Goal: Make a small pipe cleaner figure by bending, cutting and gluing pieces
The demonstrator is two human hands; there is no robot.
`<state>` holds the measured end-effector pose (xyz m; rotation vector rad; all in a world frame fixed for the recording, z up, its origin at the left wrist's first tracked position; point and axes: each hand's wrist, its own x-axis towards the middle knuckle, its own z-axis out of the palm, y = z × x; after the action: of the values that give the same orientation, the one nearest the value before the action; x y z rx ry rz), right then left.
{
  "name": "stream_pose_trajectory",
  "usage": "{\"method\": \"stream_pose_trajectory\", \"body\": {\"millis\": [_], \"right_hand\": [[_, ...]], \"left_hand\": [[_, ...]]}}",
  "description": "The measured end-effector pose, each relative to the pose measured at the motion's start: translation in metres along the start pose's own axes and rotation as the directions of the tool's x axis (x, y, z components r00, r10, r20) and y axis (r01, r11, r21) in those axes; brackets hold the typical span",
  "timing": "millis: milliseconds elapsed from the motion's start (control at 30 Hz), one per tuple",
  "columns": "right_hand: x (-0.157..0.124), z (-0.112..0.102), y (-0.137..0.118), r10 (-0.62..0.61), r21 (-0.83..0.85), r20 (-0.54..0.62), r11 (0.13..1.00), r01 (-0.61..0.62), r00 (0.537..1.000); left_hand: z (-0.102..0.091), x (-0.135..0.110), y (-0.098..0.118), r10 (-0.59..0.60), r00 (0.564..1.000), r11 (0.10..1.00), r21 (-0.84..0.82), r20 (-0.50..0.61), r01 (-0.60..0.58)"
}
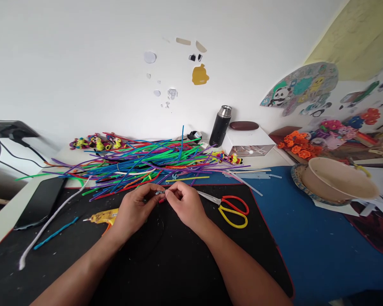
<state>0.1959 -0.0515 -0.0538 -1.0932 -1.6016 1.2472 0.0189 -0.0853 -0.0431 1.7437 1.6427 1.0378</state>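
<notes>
My left hand (135, 208) and my right hand (187, 206) meet over the black mat (181, 263), fingertips pinched together. Between them is a small light-blue piece (160, 192), mostly covered by the fingers; its exact kind cannot be made out. Just below the fingertips shows a small red bit (161, 200). Beside my left wrist lies a yellow hot glue gun (104, 216), partly hidden. Scissors (225, 204) with one red and one yellow handle lie to the right of my right hand. Behind both hands spreads a heap of coloured pipe cleaners (140, 163).
A blue twisted pipe cleaner (55, 233), a white cord (54, 221) and a black phone (40, 202) lie at left. Clear glue sticks (249, 175), a black flask (221, 126), a white box (250, 142) and a beige bowl (341, 178) stand or lie at right.
</notes>
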Motion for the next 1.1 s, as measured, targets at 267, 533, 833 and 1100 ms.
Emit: {"method": "stream_pose_trajectory", "body": {"millis": [267,533,833,1100], "right_hand": [[0.002,-0.001,0.003,0.01,-0.01,-0.02,1.0,-0.011,1.0],[0.0,-0.001,0.004,-0.025,0.031,-0.014,0.999,0.025,1.0],[-0.003,-0.002,-0.004,-0.151,-0.024,-0.127,0.989,0.149,0.98],[-0.007,0.0,-0.004,-0.179,-0.131,-0.042,0.976,0.172,0.983]], "left_hand": [[-0.003,0.0,0.002,-0.008,0.998,0.987,-0.162,0.064,0.018],[-0.006,0.001,0.01,-0.093,0.995,0.962,-0.256,0.038,0.1],[-0.005,-0.001,-0.004,-0.01,0.999,0.994,-0.109,-0.052,0.005],[-0.007,-0.005,-0.001,0.058,0.993,0.998,-0.032,-0.105,-0.062]]}}
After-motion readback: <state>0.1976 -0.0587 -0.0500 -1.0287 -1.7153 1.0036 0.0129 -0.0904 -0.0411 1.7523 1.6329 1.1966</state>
